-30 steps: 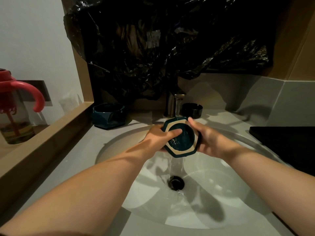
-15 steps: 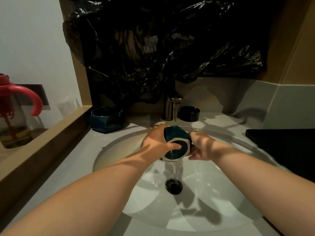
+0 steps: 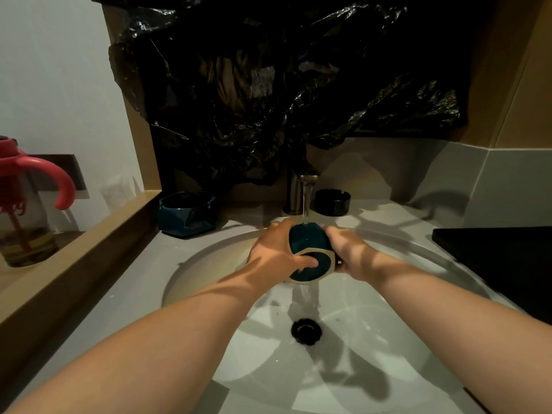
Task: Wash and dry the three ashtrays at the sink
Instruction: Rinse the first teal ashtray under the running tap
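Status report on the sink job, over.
Left hand, right hand holding teal ashtray under faucet stream. Square teal ashtray, black ashtray untouched on counter. Nothing blocking.

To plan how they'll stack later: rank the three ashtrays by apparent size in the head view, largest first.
1 or 2: square teal ashtray at left and held teal ashtray, about alike; the held one is nearer and partly covered, so unranked.
3: black ashtray, smallest, but farthest back.
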### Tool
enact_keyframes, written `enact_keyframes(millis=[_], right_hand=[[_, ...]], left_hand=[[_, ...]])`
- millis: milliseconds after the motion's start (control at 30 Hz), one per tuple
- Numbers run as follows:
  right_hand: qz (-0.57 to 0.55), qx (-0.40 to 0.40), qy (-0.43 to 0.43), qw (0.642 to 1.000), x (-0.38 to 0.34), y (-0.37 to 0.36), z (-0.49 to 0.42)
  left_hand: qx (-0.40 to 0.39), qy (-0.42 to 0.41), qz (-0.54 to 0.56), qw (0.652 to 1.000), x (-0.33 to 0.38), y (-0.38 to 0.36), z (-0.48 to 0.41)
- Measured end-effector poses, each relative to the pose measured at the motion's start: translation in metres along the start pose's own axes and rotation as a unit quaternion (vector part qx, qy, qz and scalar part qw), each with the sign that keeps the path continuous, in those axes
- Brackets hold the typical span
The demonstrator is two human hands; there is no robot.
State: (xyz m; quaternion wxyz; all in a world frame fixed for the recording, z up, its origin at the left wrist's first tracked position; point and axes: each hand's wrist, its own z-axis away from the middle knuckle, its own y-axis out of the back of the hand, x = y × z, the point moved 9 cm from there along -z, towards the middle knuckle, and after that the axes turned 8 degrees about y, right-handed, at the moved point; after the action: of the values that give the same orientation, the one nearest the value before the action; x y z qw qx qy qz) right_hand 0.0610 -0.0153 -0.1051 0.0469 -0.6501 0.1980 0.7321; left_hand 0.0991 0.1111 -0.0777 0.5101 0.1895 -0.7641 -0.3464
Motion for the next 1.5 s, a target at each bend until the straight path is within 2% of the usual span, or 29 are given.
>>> enact_keyframes(millis=[67,133,300,433,500,600,667,733,800,833,900,967,1067,1167,1267,1300,1400,1433,1500], right_hand=[[0.079,0.001,0.057,0.995,-0.012,-0.005,-0.002],[0.104,0.005,0.106,0.989,-0.022,-0.008,-0.004],[-0.006,0.008,0.009,1.000,0.003,0.003,-0.007],[-0.038,-0.013,0.009,0.999,0.003,-0.001,-0.007],[-0.067,-0.048,0.031,0.996,-0.002,-0.004,-0.008],[-0.122,-0.150,0.054,0.980,-0.005,-0.006,-0.003],[-0.133,-0.204,0.064,0.968,-0.005,-0.004,0.000],[-0.122,-0.213,0.069,0.967,-0.005,0.001,-0.002],[-0.079,-0.208,0.083,0.971,-0.009,0.003,-0.005],[-0.051,-0.203,0.094,0.973,-0.011,0.003,-0.005],[0.043,-0.186,0.124,0.974,-0.016,0.001,-0.003],[0.192,-0.171,0.163,0.953,-0.021,-0.003,0.000],[0.304,-0.168,0.197,0.917,-0.025,-0.013,0.007],[0.284,-0.175,0.184,0.925,-0.025,-0.011,0.008],[0.084,-0.169,0.111,0.976,-0.020,-0.006,0.002],[0.067,-0.147,0.099,0.982,-0.020,-0.007,0.001],[0.199,-0.034,0.164,0.965,-0.027,-0.010,-0.002],[0.211,-0.003,0.192,0.958,-0.031,-0.011,-0.002],[0.186,0.005,0.196,0.963,-0.029,-0.011,-0.005]], left_hand=[[-0.003,-0.007,-0.018,1.000,0.002,-0.001,0.001],[-0.003,-0.007,-0.010,1.000,0.002,0.000,0.001],[-0.007,0.014,0.064,0.998,-0.002,0.000,0.002],[-0.029,0.059,0.154,0.986,-0.013,-0.002,-0.001],[-0.033,0.103,0.218,0.970,-0.024,-0.002,-0.004],[-0.052,0.156,0.314,0.935,-0.036,-0.007,-0.006],[-0.089,0.171,0.386,0.902,-0.039,-0.013,-0.007],[-0.144,0.163,0.429,0.877,-0.035,-0.020,-0.006],[-0.172,0.155,0.417,0.879,-0.033,-0.023,-0.005],[-0.163,0.154,0.390,0.893,-0.033,-0.021,-0.005],[-0.125,0.132,0.277,0.944,-0.033,-0.016,-0.006],[-0.112,0.077,0.131,0.982,-0.024,-0.015,-0.005],[-0.131,0.035,0.008,0.991,-0.017,-0.022,0.000],[-0.129,0.058,0.004,0.990,-0.020,-0.018,-0.002],[-0.115,0.067,0.019,0.991,-0.016,-0.014,0.000],[-0.112,0.063,0.021,0.992,-0.014,-0.014,0.001],[-0.099,0.052,0.018,0.994,-0.008,-0.015,0.003],[-0.092,0.052,0.021,0.994,-0.008,-0.013,0.003],[-0.080,0.062,0.050,0.994,-0.011,-0.010,0.001]])
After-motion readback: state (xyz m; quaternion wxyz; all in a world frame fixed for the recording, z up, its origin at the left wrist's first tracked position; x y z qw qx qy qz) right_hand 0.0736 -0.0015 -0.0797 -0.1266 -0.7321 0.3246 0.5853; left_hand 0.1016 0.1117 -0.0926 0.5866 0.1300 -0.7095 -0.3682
